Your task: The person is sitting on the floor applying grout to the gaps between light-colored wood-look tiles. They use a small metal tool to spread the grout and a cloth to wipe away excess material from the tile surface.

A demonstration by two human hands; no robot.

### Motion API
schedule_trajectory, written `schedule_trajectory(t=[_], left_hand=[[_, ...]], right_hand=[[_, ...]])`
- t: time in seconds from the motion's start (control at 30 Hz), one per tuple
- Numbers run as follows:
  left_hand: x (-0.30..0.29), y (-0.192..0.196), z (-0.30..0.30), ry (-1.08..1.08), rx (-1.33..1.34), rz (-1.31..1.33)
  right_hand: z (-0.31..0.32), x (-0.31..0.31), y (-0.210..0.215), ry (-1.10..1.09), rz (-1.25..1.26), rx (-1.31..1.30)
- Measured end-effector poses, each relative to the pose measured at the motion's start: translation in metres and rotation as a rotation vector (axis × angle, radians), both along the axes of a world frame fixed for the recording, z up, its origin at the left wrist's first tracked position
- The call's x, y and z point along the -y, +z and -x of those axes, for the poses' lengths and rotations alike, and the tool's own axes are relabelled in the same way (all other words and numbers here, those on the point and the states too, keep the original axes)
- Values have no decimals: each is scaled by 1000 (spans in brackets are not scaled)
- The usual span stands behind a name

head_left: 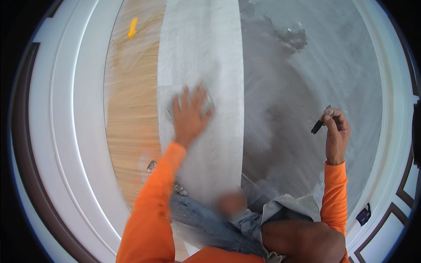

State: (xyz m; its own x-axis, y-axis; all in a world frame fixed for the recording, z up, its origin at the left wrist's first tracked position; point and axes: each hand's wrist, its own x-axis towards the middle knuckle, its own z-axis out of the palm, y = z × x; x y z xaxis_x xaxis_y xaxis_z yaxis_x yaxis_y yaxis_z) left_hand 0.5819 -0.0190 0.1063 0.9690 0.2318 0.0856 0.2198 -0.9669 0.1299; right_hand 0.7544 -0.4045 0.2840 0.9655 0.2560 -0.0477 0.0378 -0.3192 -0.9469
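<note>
My left hand (190, 116) is spread over a long pale grey plank (221, 131), palm down with the fingers apart and slightly blurred. It appears to rest on the plank's surface, though contact is hard to tell. Out to the right, above the grey floor (285, 127), my right hand (337, 133) pinches a short dark stick-like tool (316, 126) between thumb and fingers. Its lower end is black; a greyish piece shows at the fingertips. The tool's exact kind cannot be made out.
Left of the plank lies a wood-grain strip (131, 109) with a yellow arrow-shaped mark (132, 29). White trim (87, 131) runs along the left, and a pale baseboard (381, 87) along the right. A small dark device (363, 215) sits near the right wall. My bent knee (302, 243) is close by.
</note>
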Motion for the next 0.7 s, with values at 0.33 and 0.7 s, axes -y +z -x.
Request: schedule_trajectory(t=[0.33, 0.7], left_hand=[[-78, 21, 12, 42, -31, -81], [202, 29, 14, -202, 94, 453]], right_hand=[[10, -51, 3, 113, -102, -75], [1, -58, 2, -47, -247, -155]])
